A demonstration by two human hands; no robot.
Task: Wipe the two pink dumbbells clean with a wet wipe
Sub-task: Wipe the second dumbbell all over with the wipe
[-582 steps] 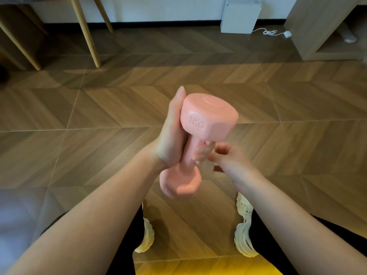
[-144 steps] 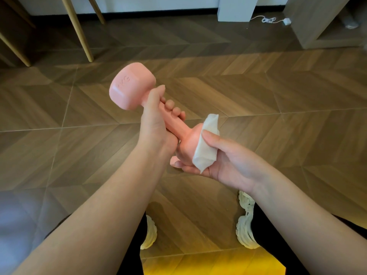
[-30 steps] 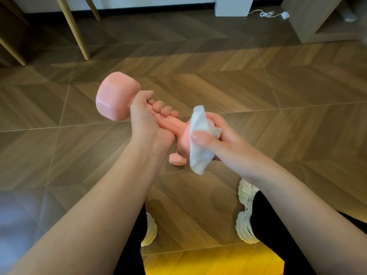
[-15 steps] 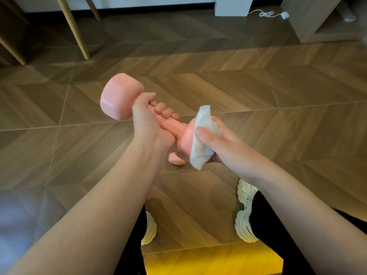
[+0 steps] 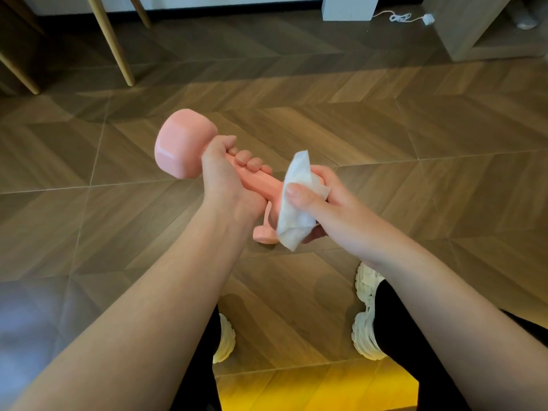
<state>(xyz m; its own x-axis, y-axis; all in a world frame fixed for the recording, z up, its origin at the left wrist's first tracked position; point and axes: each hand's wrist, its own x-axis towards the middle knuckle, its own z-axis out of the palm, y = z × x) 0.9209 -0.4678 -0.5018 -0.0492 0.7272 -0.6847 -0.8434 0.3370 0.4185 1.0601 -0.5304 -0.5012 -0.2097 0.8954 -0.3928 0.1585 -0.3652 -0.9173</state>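
Observation:
One pink dumbbell (image 5: 184, 143) is held slanted above the wooden floor, its far head up and to the left. My left hand (image 5: 225, 179) grips its handle. My right hand (image 5: 323, 203) holds a white wet wipe (image 5: 292, 221) wrapped over the near head, thumb pressing on top. Most of that head is hidden by the wipe and fingers. A small pink part (image 5: 262, 234) shows just below the wipe; I cannot tell if it is this head's edge or the other dumbbell.
Wooden chair legs (image 5: 114, 40) stand at the far left. A white box (image 5: 350, 7) with a white cable (image 5: 400, 17) and a wooden cabinet (image 5: 474, 31) are at the far right. My white shoes (image 5: 366, 321) sit below my arms.
The dumbbell's far head has shifted slightly to the right. My right hand has slid the wipe round the near head, thumb now lying across it.

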